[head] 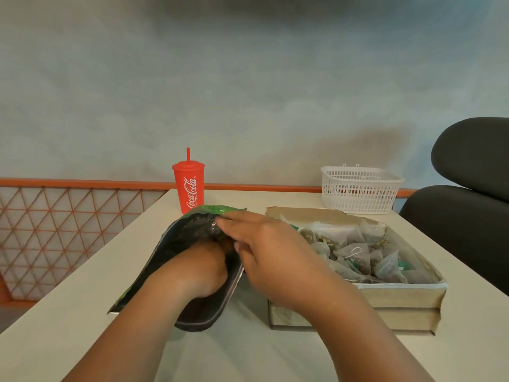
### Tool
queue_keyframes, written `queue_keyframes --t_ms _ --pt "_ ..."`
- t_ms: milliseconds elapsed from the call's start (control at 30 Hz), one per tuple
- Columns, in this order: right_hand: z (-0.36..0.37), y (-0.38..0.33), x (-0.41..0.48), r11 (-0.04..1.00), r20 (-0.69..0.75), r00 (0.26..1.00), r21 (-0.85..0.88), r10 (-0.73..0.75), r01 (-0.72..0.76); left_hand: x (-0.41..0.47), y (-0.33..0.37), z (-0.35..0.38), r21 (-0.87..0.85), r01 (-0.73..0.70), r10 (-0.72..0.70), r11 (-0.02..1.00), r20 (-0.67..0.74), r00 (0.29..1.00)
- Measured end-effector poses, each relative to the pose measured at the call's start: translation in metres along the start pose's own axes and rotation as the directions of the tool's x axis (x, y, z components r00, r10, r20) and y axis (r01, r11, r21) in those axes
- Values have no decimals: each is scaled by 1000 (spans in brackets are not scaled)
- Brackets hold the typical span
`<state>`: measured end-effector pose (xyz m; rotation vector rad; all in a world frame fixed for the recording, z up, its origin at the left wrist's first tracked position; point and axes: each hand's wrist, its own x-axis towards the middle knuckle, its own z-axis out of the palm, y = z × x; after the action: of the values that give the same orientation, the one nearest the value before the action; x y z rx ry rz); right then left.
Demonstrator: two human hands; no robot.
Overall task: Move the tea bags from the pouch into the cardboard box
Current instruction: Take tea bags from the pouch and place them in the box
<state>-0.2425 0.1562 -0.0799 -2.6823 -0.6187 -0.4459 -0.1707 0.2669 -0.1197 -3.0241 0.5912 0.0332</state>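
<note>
A green pouch (176, 244) with a dark lining lies on the table, its mouth facing me. My left hand (198, 268) reaches into the mouth, and its fingers are hidden inside. My right hand (264, 252) holds the pouch's upper lip up, fingertips on the green edge. Right of the pouch stands the open cardboard box (399, 296), holding several pyramid tea bags (358, 255) with strings and green tags. No tea bag inside the pouch is visible.
A red Coca-Cola cup (190, 186) with a straw stands just behind the pouch. A white plastic basket (358, 188) sits behind the box. A black chair (468, 194) is at the right, and an orange mesh railing (55, 230) runs beyond the table's left edge.
</note>
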Motion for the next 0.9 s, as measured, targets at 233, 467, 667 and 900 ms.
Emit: queue_keyframes --t_ms 233,467,667,900 --pt "3 -3 0 999 43 999 -47 -7 9 17 -16 20 48 49 -53 998 84 995" --pt "6 4 1 1000 -8 1000 -19 19 -19 26 -18 37 112 66 -80 992 132 988" --pt "3 9 0 998 -40 998 32 52 -51 21 -21 27 -44 47 -45 998 40 998" --pt "1 17 0 993 -88 991 69 97 -91 11 -16 4 -110 83 -82 990 8 997"
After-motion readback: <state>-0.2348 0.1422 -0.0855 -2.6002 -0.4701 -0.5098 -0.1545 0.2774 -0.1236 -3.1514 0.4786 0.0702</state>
